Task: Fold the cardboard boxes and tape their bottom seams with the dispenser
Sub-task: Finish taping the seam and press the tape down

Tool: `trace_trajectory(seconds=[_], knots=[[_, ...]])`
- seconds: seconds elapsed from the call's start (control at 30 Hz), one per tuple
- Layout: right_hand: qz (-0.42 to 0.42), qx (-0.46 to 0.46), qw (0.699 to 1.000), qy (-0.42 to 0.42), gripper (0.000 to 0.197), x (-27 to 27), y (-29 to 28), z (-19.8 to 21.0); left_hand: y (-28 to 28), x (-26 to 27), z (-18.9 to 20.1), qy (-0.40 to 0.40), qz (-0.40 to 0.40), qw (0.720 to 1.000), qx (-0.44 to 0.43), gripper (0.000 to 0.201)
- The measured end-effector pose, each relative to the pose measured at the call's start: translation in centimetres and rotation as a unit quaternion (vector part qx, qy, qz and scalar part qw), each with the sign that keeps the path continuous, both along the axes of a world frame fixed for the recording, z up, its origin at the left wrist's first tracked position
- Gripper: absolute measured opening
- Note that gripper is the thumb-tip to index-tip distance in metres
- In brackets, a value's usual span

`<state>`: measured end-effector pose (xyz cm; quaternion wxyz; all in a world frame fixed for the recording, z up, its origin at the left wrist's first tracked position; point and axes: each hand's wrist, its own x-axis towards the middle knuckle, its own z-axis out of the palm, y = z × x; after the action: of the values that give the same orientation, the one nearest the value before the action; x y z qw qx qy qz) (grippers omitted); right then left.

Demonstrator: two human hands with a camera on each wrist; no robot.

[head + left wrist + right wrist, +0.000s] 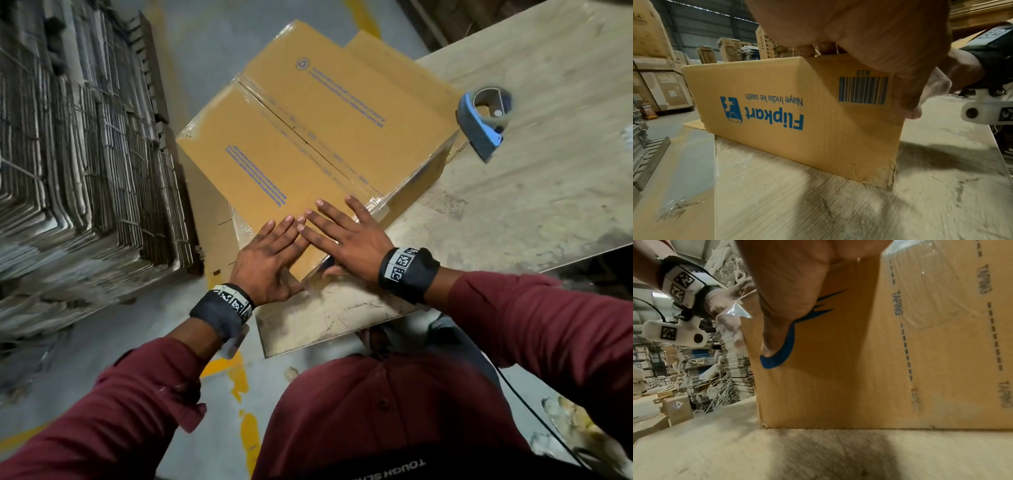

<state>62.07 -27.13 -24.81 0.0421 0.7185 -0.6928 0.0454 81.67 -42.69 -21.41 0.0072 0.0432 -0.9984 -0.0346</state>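
Note:
A brown cardboard box [308, 144] stands upside down on the wooden table [513, 212], overhanging its left edge. Clear tape runs along the centre seam and down the near side [931, 296]. My left hand [274, 246] and right hand [342, 236] lie flat on the box's near corner, fingers straight and meeting. The left thumb [906, 97] presses the printed side [777, 113] at the corner edge. The right thumb [781, 313] presses the adjoining side. The blue and grey tape dispenser [483, 120] lies on the table right of the box, held by neither hand.
Tied bundles of flat cardboard [85, 137] are stacked on the floor to the left. A flat sheet of cardboard [376, 48] sticks out behind the box. The table's near edge [308, 346] is just in front of my body. A yellow line [239, 377] marks the floor.

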Motion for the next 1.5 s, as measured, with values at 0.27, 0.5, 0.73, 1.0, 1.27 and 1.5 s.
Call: trace_trajectory(seconds=[0.27, 0.5, 0.73, 1.0, 1.27, 1.5], knots=[[-0.021, 0.033, 0.999, -0.006, 0.133, 0.6, 0.1, 0.4, 1.5, -0.4, -0.2, 0.055, 0.045, 0.997, 0.035, 0.1], [-0.032, 0.027, 0.999, -0.027, 0.125, 0.8, -0.2, 0.1, 2.3, -0.6, -1.1, 0.073, 0.084, 0.992, 0.065, 0.083], [-0.025, -0.024, 0.999, -0.03, 0.109, 0.8, -0.2, -0.4, 1.3, -0.5, 0.9, 0.049, 0.063, 0.992, 0.096, 0.077], [-0.037, -0.046, 0.997, -0.046, 0.102, 1.2, -0.3, -0.2, -1.3, 0.5, -0.7, -0.027, -0.031, 0.999, 0.014, 0.104], [-0.019, -0.067, 0.997, -0.047, 0.084, 0.9, 0.0, -0.5, 0.4, 0.8, 0.1, -0.012, -0.013, 1.0, -0.026, 0.09], [0.002, -0.07, 0.995, -0.065, 0.069, 2.8, -0.2, -0.6, -0.2, 1.8, 1.3, -0.021, 0.002, 1.0, 0.016, 0.079]])
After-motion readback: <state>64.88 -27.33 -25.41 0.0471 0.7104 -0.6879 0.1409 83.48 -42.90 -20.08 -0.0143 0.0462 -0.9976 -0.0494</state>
